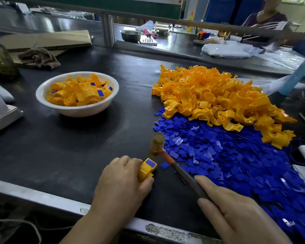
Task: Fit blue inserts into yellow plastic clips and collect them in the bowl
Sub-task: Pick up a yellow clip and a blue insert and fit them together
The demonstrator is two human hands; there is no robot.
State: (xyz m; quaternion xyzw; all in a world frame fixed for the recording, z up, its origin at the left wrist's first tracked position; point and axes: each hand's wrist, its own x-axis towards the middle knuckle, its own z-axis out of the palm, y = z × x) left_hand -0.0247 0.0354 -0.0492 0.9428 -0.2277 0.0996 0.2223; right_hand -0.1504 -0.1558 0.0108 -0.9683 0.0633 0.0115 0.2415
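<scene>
My left hand (121, 182) grips a yellow clip (145, 170) standing on the black mat near the front edge; a blue insert (151, 163) lies in its top face. My right hand (236, 206) holds the handle of a small hammer (157, 143), whose worn head hangs just above and right of the clip. A heap of yellow clips (215, 97) lies at the right, with a spread of loose blue inserts (236, 161) in front of it. The white bowl (77, 110) at the left holds several clips fitted with blue inserts.
A brown rag (39, 58) and flattened cardboard (46, 39) lie behind the bowl. A glass jar (0, 59) stands at far left, a grey box (2, 115) below it. A metal rail (60, 201) edges the table front. Another person sits at the far bench (266, 16).
</scene>
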